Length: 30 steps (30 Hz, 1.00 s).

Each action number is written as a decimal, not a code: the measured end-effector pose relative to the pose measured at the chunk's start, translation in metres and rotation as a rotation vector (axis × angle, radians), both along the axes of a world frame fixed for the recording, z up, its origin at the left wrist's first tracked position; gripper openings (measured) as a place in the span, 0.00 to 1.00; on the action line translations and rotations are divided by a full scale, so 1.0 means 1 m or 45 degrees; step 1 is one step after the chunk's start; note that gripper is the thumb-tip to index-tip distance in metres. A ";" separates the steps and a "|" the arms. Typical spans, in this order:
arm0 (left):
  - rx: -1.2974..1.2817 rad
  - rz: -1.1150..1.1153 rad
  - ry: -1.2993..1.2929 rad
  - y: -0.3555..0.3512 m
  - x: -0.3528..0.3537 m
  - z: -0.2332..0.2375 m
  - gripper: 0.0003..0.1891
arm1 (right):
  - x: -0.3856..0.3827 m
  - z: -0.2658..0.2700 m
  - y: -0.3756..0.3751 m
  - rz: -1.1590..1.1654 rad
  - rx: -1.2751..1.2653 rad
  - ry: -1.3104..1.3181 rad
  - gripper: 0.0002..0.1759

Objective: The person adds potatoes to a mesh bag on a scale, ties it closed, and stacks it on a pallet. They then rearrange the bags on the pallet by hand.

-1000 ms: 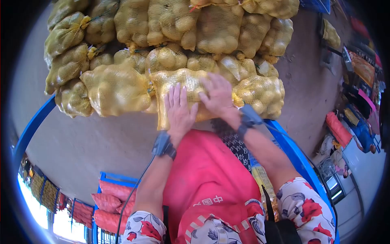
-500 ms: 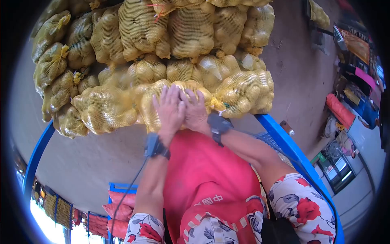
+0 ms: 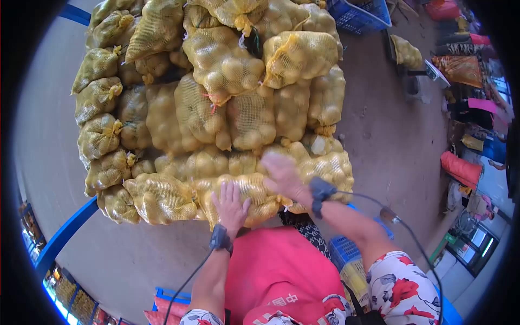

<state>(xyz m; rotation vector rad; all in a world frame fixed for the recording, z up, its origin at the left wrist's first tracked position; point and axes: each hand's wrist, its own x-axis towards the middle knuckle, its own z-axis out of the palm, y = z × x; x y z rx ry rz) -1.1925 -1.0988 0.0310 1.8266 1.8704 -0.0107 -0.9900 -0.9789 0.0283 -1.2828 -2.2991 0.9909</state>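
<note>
Yellow mesh bags of round, potato-like produce [image 3: 252,127] are stacked in several layers in front of me. My left hand [image 3: 231,208] lies with fingers spread on a bag [image 3: 260,203] in the bottom front row. Over the right part of the front rows, my right hand [image 3: 283,174] is raised, blurred by motion, fingers apart and holding nothing visible. To its right sits another front bag [image 3: 330,170]. Each wrist wears a dark device with a cable.
Blue frame bars [image 3: 70,235] flank the stack. A blue crate [image 3: 360,16] is at the top right, and more crates [image 3: 346,252] are near my right side. A scale with a mesh bag [image 3: 406,53] stands right. People and goods line the far right.
My hands, together on the front bag before, are now apart: the right has lifted and moved right. The view has tilted up, showing more of the stack's upper bags.
</note>
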 end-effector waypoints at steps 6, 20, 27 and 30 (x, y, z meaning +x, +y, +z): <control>0.096 -0.008 -0.010 -0.013 -0.006 -0.018 0.33 | 0.034 0.049 0.264 -0.399 0.805 -0.489 0.45; 0.183 0.059 -0.095 -0.018 -0.018 -0.028 0.32 | 0.022 0.114 0.284 -0.046 0.340 -0.885 0.31; -0.094 0.180 -0.611 0.016 -0.047 -0.002 0.40 | -0.106 0.231 0.235 0.128 0.173 -0.881 0.23; 0.276 0.692 -1.102 0.031 -0.112 0.005 0.41 | -0.181 0.248 0.203 0.158 -0.306 -0.469 0.22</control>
